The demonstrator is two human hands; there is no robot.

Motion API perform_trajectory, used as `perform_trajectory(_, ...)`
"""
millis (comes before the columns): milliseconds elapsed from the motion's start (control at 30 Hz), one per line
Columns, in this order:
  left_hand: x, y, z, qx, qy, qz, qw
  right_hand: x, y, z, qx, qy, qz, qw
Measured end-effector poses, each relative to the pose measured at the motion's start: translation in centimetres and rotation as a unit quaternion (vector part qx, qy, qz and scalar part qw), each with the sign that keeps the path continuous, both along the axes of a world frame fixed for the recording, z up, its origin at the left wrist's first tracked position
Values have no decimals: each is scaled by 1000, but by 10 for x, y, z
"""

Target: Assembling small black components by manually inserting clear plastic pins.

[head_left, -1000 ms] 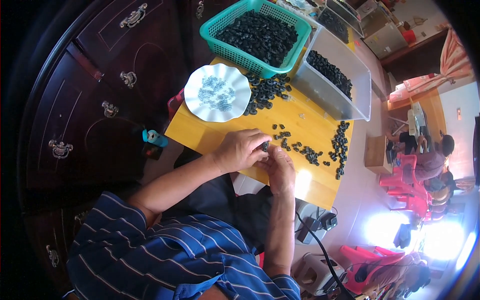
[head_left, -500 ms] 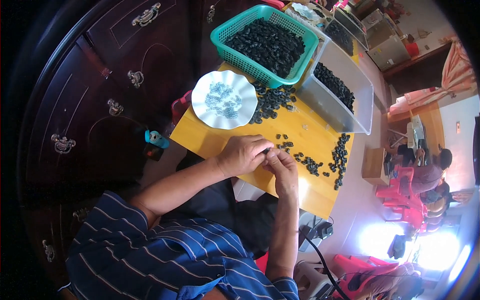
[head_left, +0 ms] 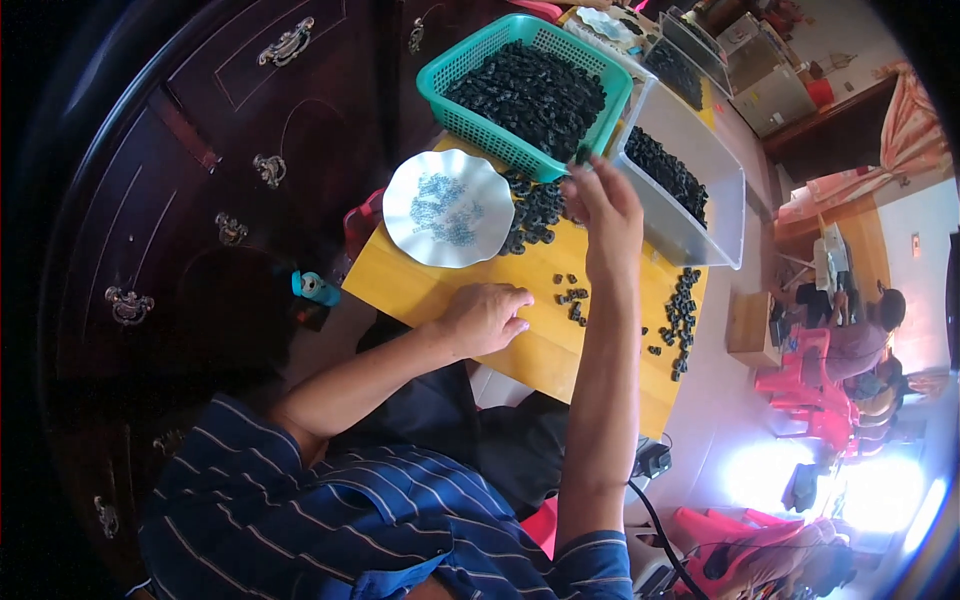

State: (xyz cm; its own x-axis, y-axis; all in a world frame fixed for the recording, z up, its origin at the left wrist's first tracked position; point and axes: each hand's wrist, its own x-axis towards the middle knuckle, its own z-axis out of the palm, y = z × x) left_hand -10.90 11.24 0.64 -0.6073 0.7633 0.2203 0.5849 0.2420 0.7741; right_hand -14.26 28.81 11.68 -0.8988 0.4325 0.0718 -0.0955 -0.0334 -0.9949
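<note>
My right hand is raised at the near right corner of the green basket, which is heaped with small black parts. At its fingertips shows a small black part, pinched as far as I can see. My left hand hangs over the near edge of the yellow table; its thumb and forefinger stand apart with nothing visible between them. Loose black ring-shaped parts lie between the basket and a white scalloped plate, which carries many tiny clear pieces.
A translucent plastic bin of black parts is tilted at the table's right. Small black pieces lie along the right edge, others mid-table. Dark wooden cabinets rise on the left. People sit on pink chairs far right.
My right hand has left my left hand and moved up and away to the basket with a small black part. My left hand stays nearly in place, its fingers now apart.
</note>
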Motion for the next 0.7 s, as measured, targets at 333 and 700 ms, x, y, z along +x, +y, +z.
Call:
perform_trajectory(333,-2,7,-13,57,41,1,997,52,-77,90,-113,123,191,967)
perform_trajectory(700,0,1,4,-17,18,-6,1000,99,-98,101,-198,216,241,925)
